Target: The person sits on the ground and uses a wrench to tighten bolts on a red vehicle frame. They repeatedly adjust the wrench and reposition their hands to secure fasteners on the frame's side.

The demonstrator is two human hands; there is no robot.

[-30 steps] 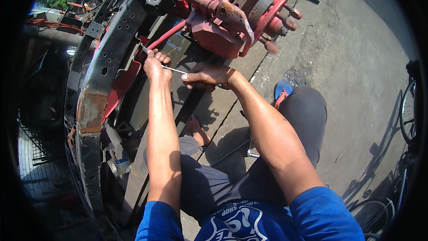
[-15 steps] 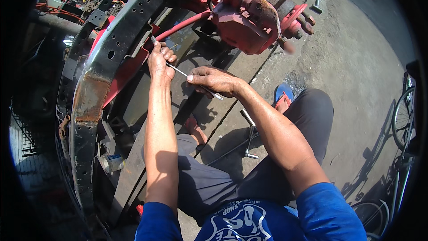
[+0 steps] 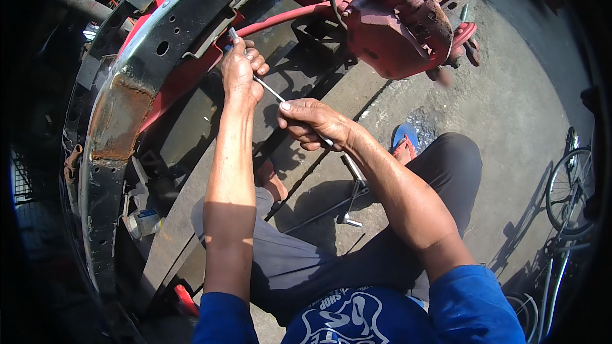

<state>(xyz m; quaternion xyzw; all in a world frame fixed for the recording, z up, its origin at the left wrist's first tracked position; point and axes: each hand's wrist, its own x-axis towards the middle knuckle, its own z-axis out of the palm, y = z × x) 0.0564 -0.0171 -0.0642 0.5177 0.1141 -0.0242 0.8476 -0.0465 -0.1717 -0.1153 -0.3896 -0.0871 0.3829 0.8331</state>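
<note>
A: What is that thin thing running between the two hands?

B: A slim, bright metal rod (image 3: 271, 91), straight and silvery, catching the sun. It is slanting from the upper left, by the black perforated frame rail (image 3: 159, 44), down to the right over the concrete floor (image 3: 510, 127).

A: How is the left hand (image 3: 241, 75) gripping it?

B: Its fingers are curling tight around the rod's upper end, right against the rail and the red bar (image 3: 185, 76) beneath it. A short shiny tip is poking out above the knuckles.

A: And the right hand (image 3: 315, 124)?

B: It is clamping the lower part, thumb lying along the top, fingers wrapping underneath. The rod's end is showing again just past the wrist.

A: What else is lying about?

B: A red axle housing (image 3: 398, 25) is sitting beyond the hands, a blue sandal (image 3: 403, 140) is showing beside the dark-trousered knee, and another metal tool (image 3: 349, 207) is lying on the floor below the right forearm.
</note>
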